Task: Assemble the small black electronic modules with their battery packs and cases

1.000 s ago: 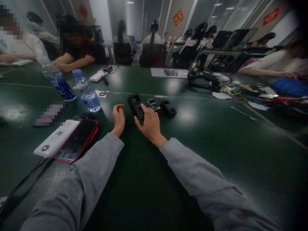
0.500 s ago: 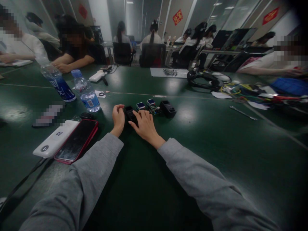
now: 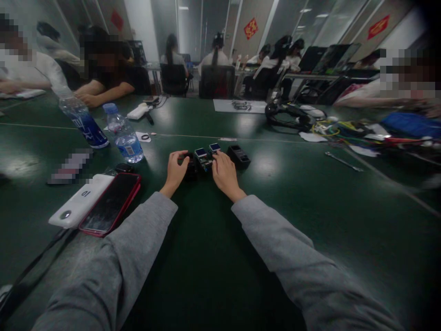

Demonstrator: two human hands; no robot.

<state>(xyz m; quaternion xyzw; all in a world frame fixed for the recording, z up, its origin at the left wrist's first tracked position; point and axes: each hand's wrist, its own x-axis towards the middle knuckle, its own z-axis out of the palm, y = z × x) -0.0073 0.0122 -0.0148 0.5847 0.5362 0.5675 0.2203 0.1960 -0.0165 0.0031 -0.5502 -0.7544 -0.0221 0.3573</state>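
Observation:
My left hand (image 3: 176,171) is curled around the left side of a small black plastic case (image 3: 190,169) on the table, with part of it hidden behind the thumb. My right hand (image 3: 225,174) has its fingers drawn together on a small green circuit board with a display (image 3: 214,147), covering most of it. Between the two hands lies a second circuit board with a display (image 3: 200,153). Another black case (image 3: 239,156), with openings in its face, stands just right of my right hand.
Left on the green table (image 3: 206,257) are a red-cased phone (image 3: 110,204), a white power bank (image 3: 81,200) and two bottles, the nearer a clear water bottle (image 3: 124,135). A wrench (image 3: 343,162) and tangled cables (image 3: 336,131) lie right. Several people sit beyond.
My right hand has left the black case by my left hand and moved right onto a circuit board. My left hand has shifted slightly right with the case.

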